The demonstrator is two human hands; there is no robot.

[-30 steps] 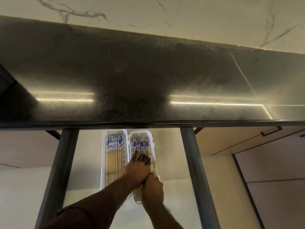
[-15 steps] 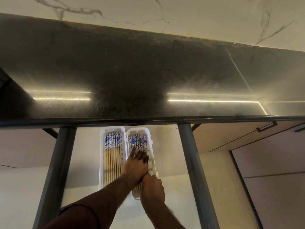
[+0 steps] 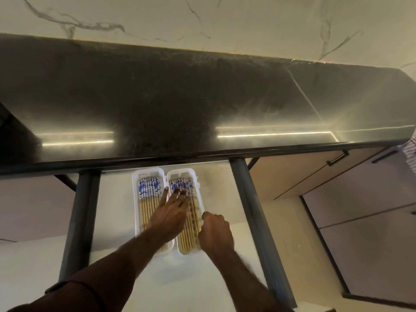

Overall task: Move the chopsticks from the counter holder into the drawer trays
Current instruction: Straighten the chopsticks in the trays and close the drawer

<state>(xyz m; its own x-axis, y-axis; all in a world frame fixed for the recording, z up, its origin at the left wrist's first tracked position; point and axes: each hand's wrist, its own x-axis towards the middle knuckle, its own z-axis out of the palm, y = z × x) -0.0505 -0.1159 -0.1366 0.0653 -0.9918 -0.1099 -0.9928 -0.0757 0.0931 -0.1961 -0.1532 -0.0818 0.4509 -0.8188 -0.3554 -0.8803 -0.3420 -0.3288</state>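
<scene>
Two white trays lie side by side in the open drawer [image 3: 112,212] under the dark counter [image 3: 180,104]. The left tray [image 3: 135,199] and the right tray [image 3: 198,181] each hold several bamboo chopsticks with blue-and-white tops [image 3: 147,188]. My left hand [image 3: 172,212] lies flat across both trays, fingers spread on the chopsticks of the right tray [image 3: 188,237]. My right hand [image 3: 216,233] is curled at the right tray's outer edge; whether it grips the rim is unclear. No counter holder is in view.
Dark metal drawer rails [image 3: 254,221] run down both sides of the drawer. Closed cabinet fronts with black handles [image 3: 337,157] stand to the right. A marble wall [image 3: 202,21] backs the counter. A striped cloth [image 3: 410,152] shows at the right edge.
My right hand has slid from under my left wrist out to the right tray's outer edge. My left hand has spread flatter and reached further over the chopsticks.
</scene>
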